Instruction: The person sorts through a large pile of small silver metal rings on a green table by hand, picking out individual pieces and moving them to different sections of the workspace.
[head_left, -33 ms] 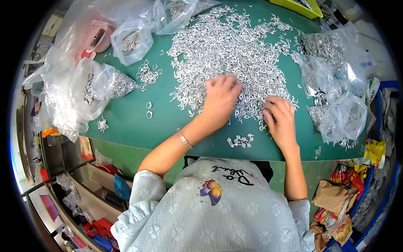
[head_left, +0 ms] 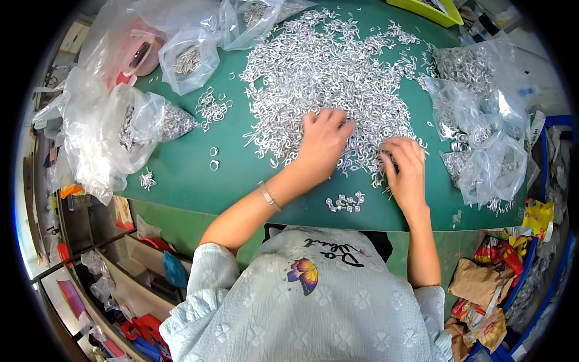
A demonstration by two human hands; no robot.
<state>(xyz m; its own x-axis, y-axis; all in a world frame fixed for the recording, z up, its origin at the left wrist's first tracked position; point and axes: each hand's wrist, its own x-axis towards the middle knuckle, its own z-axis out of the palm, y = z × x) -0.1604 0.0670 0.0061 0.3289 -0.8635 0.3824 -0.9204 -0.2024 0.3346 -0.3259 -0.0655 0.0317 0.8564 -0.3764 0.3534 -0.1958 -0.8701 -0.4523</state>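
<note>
Shifted slightly rightward, the left hand (head_left: 325, 145), half-curled, sits over the loose heap of small silvery metal pieces (head_left: 313, 72); right of it, the right hand (head_left: 409, 178) curls, grip unclear; likely sorting, next calling for a fingertip pinch

Surroundings as I view them remotely. Upper left: a pink container (head_left: 150, 64); crumpled clear plastic (head_left: 87, 139) spreads down the left side of the frame. Top edge, right of centre: a yellow tray (head_left: 426, 14), partly cropped. Lower left: I note a tan open drawer (head_left: 123, 288), a blue plastic bag (head_left: 175, 269) at its right end, and red items (head_left: 148, 329) below. Right: a blue rack (head_left: 544, 160). Lower right: a brown paper bag (head_left: 476, 281) near a yellow packet (head_left: 538, 217). Beneath everything, I see green floor (head_left: 181, 224).
</note>
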